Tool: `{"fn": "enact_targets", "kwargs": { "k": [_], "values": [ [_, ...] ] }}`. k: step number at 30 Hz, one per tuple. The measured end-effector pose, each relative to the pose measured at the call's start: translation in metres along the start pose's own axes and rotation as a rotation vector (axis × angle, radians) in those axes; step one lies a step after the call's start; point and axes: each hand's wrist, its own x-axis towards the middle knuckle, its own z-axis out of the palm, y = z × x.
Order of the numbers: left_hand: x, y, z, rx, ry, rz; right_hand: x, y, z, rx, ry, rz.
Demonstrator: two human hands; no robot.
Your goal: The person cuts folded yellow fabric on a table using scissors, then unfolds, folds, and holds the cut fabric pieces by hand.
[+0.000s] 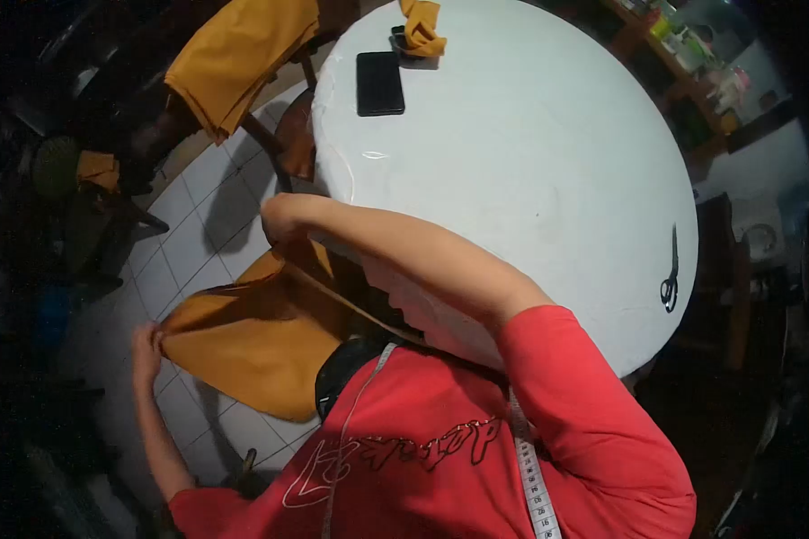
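A mustard-yellow cloth (pixel 252 346) is stretched over my lap and above the floor. At the far left, my left hand (pixel 147 341) pinches one edge of it. My right hand (pixel 285 218) is bent down at the table's edge and grips the cloth's upper part; its fingers are mostly hidden behind the wrist. An opening or fold runs along the cloth between the two hands. Around my neck hangs a white tape measure (pixel 532 476), its two ends running down over my red shirt.
The round white-covered table (pixel 512 162) bears a black phone (pixel 380 83), a twisted yellow cloth scrap (pixel 422 31) and black-handled scissors (pixel 671 278). More yellow cloth (pixel 238 63) drapes over a chair at the upper left. Goods fill a shelf (pixel 683 54) at the upper right.
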Motion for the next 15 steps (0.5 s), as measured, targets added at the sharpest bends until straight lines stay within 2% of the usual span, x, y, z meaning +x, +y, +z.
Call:
{"fn": "enact_targets", "kwargs": {
  "k": [1, 3, 5, 6, 8, 13, 15],
  "values": [
    [0.001, 0.000, -0.014, 0.007, -0.001, -0.011, 0.001, 0.008, 0.005, 0.002, -0.004, -0.012],
    [0.011, -0.002, -0.045, -0.352, 0.076, -0.206, 0.006, 0.023, 0.016, 0.273, 0.057, -0.089],
    [0.011, -0.009, -0.058, -0.263, 0.361, -0.169, 0.001, 0.022, 0.014, 0.522, 0.115, -0.086],
    [0.011, -0.013, -0.066, -0.258, 0.363, -0.174, -0.005, 0.017, 0.011, 0.683, 0.157, -0.053],
    [0.015, -0.022, -0.078, -0.248, 0.628, -0.272, -0.019, 0.006, 0.003, 1.006, 0.244, 0.025],
    [0.042, -0.041, -0.093, -0.485, 0.827, -0.103, -0.057, -0.022, -0.010, 1.128, 0.193, 0.021],
    [0.047, -0.035, -0.095, -0.462, 0.840, -0.113, -0.062, -0.027, -0.013, 1.161, 0.186, 0.033]
  ]
}}
